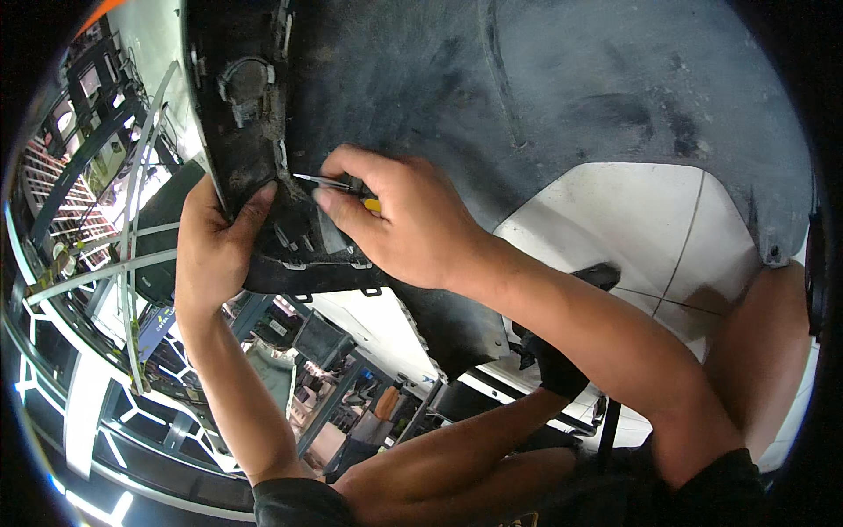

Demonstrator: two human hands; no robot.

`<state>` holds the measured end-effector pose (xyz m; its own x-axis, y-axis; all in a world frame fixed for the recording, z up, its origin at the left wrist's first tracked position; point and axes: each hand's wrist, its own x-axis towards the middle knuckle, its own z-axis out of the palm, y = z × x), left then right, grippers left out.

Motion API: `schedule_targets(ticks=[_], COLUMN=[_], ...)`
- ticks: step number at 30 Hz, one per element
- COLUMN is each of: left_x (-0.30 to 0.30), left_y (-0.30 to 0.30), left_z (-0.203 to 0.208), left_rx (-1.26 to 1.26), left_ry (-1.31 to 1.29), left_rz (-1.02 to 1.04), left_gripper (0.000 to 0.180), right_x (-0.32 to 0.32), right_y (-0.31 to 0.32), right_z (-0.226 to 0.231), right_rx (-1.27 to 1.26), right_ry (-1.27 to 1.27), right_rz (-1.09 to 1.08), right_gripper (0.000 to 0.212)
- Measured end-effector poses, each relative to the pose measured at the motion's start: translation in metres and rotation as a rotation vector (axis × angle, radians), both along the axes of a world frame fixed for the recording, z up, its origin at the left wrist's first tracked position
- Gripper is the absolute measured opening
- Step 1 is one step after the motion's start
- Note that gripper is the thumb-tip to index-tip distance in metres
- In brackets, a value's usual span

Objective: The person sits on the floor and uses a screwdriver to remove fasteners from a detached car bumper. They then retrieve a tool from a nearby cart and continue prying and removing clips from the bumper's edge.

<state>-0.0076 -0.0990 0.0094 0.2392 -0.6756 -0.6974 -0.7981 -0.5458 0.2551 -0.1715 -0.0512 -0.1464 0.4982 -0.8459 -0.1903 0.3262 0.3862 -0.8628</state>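
A large, dusty black plastic panel (395, 97), like the inner side of a car bumper, fills the upper middle. My left hand (213, 250) grips its left edge, thumb on the inner face and fingers out of sight behind it. My right hand (408, 215) is closed in a pinch round a slim tool with a pointed metal tip (318, 181); a bit of yellow shows by the palm. The tip points left and lies close to a narrow ridge on the panel, near my left thumb. Whether it touches the ridge I cannot tell. A round socket (247, 83) is moulded above.
White floor tiles (645, 224) show through the panel's cut-out, with a dark shoe (600, 276) by its lower edge. Pale strips (133, 255) cross at the left. Shelving with assorted items (360, 400) stands beyond my forearms. My bent legs are below and at the right.
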Motion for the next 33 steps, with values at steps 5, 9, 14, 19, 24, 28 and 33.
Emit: schedule_targets(ticks=[5, 9, 14, 19, 24, 28, 33], left_x=[-0.012, -0.033, -0.052, -0.05, -0.054, -0.038, -0.026], left_y=[-0.011, -0.023, -0.02, -0.007, -0.013, -0.003, -0.006], left_z=[0.002, -0.001, -0.008, -0.012, -0.006, 0.0, 0.006], left_rx=[0.025, -0.023, -0.088, -0.247, -0.15, -0.3, -0.2], left_ry=[0.083, -0.059, -0.272, -0.19, -0.263, -0.083, -0.135], left_rz=[0.026, -0.102, -0.022, 0.023, -0.007, -0.086, -0.087], left_gripper=[0.026, 0.029, 0.034, 0.034, 0.035, 0.041, 0.04], right_x=[0.017, 0.024, 0.026, 0.02, 0.021, 0.018, -0.012], right_y=[-0.012, -0.011, -0.006, -0.013, -0.023, -0.02, -0.016], right_z=[-0.013, -0.009, -0.007, -0.008, -0.008, 0.006, 0.027], right_rx=[-0.479, -0.435, -0.434, -0.525, -0.502, -0.291, 0.0], right_ry=[0.302, 0.332, 0.322, 0.351, 0.275, 0.172, 0.288], right_rz=[-0.244, -0.22, -0.267, -0.28, -0.274, -0.325, -0.062], right_gripper=[0.015, 0.014, 0.027, 0.036, 0.041, 0.036, 0.028])
